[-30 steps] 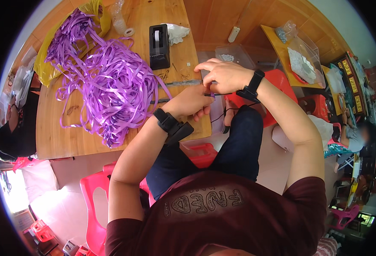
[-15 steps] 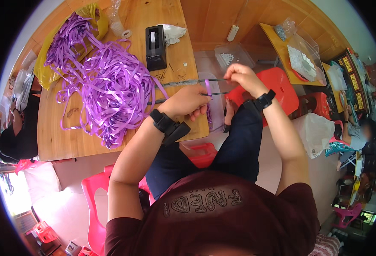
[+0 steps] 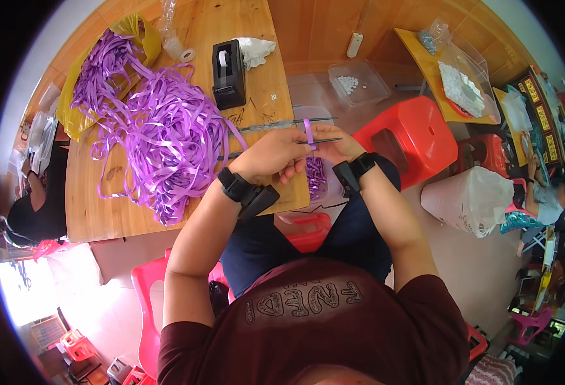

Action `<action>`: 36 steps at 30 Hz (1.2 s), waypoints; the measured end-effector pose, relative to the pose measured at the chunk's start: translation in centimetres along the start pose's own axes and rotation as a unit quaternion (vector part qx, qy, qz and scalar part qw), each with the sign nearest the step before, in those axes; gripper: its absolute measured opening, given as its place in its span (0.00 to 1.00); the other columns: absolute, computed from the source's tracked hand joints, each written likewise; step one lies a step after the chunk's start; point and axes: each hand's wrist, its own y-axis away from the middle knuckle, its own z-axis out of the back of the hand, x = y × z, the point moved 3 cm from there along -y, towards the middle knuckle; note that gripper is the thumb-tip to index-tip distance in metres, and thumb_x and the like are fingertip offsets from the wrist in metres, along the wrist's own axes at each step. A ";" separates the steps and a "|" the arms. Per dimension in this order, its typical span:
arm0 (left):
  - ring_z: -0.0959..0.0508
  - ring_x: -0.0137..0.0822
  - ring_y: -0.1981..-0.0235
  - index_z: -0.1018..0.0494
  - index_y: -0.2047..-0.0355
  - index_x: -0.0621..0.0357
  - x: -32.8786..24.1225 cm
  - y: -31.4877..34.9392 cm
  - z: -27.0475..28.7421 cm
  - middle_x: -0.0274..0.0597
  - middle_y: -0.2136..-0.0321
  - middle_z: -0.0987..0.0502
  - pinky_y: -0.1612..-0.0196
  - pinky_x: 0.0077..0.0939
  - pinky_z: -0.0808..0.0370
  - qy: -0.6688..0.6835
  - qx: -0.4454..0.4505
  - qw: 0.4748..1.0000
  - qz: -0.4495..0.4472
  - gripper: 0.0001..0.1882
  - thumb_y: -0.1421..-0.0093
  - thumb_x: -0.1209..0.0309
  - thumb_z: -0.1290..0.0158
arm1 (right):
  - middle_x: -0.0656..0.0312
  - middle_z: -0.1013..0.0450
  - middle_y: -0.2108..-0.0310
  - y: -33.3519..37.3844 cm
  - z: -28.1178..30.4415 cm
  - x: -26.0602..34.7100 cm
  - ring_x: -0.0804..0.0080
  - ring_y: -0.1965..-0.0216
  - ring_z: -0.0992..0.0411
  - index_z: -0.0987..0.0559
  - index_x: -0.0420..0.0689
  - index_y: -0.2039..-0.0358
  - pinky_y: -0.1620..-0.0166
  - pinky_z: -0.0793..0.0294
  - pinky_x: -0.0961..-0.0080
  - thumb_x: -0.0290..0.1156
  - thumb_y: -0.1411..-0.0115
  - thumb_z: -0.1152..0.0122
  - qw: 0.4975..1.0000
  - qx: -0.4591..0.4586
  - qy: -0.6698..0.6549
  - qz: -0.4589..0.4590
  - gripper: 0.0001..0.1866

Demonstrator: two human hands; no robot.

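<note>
Two thin dark rods [image 3: 326, 119] stick out past the right edge of the table, with a strip of purple ribbon [image 3: 308, 131] looped across them. My left hand [image 3: 281, 154] is closed at the nearer rod, thumb and finger pinching the ribbon, its other fingers curled. From the right, my right hand [image 3: 339, 149] reaches under that rod, its fingertips meeting the ribbon beside my left fingertips; the rod partly covers its fingers. A large tangled heap of purple ribbon [image 3: 167, 135] lies left of my hands, and a strand runs from it toward the rods.
Below the rods a clear plastic tub [image 3: 336, 186] holds short purple ribbon pieces. A black tape dispenser [image 3: 228, 76] stands on the wooden table [image 3: 112, 215], near a yellow bag [image 3: 71, 119] of ribbon. To the right are a red stool [image 3: 417, 138] and a white sack [image 3: 468, 199].
My right hand has moved left and nearer, from the rods' free ends to the ribbon beside my left hand. My left hand stays at the ribbon. The whole view has shifted slightly.
</note>
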 end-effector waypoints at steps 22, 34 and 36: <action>0.31 0.22 0.88 0.29 0.56 0.63 -0.1 0.0 0.0 0.32 0.81 0.28 0.85 0.17 0.34 -0.003 0.005 1.000 -0.006 0.11 0.33 0.69 0.53 | 0.44 0.26 0.48 -0.5 -2.4 -0.4 0.51 0.48 0.27 0.24 0.35 0.51 0.43 0.32 0.58 0.52 0.32 0.57 0.972 0.085 -0.219 0.006 0.30; 0.31 0.23 0.88 0.29 0.58 0.63 -0.3 0.3 -0.1 0.33 0.81 0.28 0.85 0.18 0.34 -0.012 -0.007 1.000 -0.013 0.10 0.34 0.69 0.52 | 0.64 0.21 0.67 3.1 -7.2 3.9 0.80 0.64 0.28 0.19 0.40 0.63 0.59 0.30 0.79 0.50 0.37 0.37 0.891 -0.267 0.366 0.035 0.23; 0.31 0.23 0.88 0.29 0.59 0.63 -0.4 0.4 -0.1 0.33 0.81 0.28 0.85 0.18 0.33 -0.013 -0.016 1.000 -0.012 0.10 0.34 0.69 0.52 | 0.60 0.24 0.78 3.4 -8.9 4.1 0.71 0.75 0.26 0.20 0.40 0.74 0.69 0.29 0.75 0.54 0.42 0.33 0.757 -0.357 0.516 0.183 0.25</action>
